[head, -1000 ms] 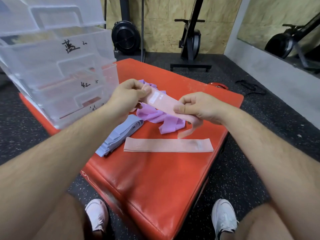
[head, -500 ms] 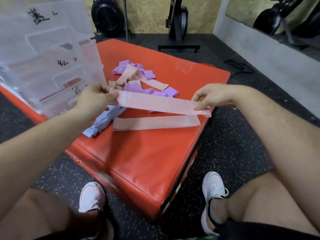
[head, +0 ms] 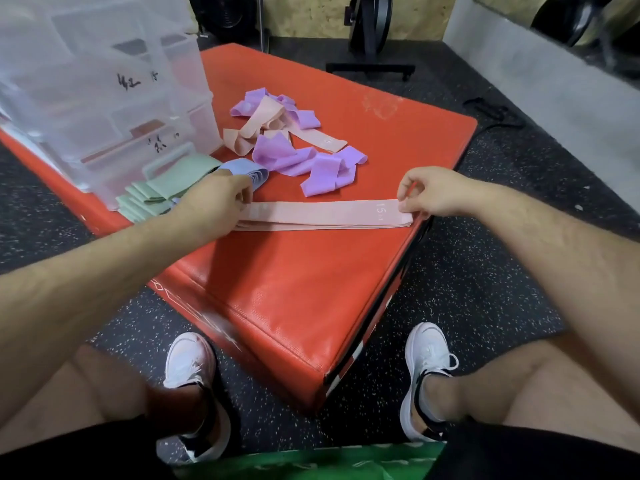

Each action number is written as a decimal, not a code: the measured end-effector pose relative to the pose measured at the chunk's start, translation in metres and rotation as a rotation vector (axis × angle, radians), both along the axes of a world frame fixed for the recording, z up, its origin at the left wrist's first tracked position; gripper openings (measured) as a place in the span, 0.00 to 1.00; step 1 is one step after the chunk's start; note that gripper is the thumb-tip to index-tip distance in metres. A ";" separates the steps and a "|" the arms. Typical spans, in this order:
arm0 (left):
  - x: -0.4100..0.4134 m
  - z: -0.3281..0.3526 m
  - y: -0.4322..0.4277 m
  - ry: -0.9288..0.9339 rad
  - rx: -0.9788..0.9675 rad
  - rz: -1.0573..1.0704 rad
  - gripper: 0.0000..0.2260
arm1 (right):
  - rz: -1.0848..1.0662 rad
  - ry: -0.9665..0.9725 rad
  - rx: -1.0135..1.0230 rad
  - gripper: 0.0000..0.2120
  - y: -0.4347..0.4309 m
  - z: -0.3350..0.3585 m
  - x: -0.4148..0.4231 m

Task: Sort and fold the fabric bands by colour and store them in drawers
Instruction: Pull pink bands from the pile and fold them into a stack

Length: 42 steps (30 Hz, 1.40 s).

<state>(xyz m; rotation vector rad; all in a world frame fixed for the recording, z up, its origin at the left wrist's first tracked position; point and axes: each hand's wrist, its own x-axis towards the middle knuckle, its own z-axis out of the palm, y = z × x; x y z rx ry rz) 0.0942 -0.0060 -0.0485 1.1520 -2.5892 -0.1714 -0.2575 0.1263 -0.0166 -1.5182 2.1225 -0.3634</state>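
I hold one pink band (head: 318,213) with both hands, stretched flat across the red padded block (head: 294,289). My left hand (head: 214,199) pinches its left end with curled fingers. My right hand (head: 426,194) pinches its right end, just beside the printed "15", near the right edge of the block. The band lies directly on a second pink band (head: 294,227), whose edge shows under it. Behind my left hand lie folded green bands (head: 166,183), just in front of the clear plastic drawer unit (head: 104,98), with folded blue bands (head: 242,169) beside them. Farther back, a loose pile (head: 291,143) of purple and pink bands rests on the block, apart from the one I hold.
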 end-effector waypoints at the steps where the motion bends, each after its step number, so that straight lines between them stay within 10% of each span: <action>1: 0.001 -0.002 -0.002 -0.049 0.013 -0.001 0.07 | 0.003 0.010 0.000 0.06 0.001 -0.002 0.000; 25: -0.014 0.007 0.005 -0.141 -0.022 -0.015 0.06 | 0.206 0.423 -0.003 0.06 0.004 0.001 0.014; 42: -0.119 0.039 -0.071 -0.069 -0.081 -0.099 0.15 | 0.123 0.274 -0.205 0.14 -0.140 -0.008 0.044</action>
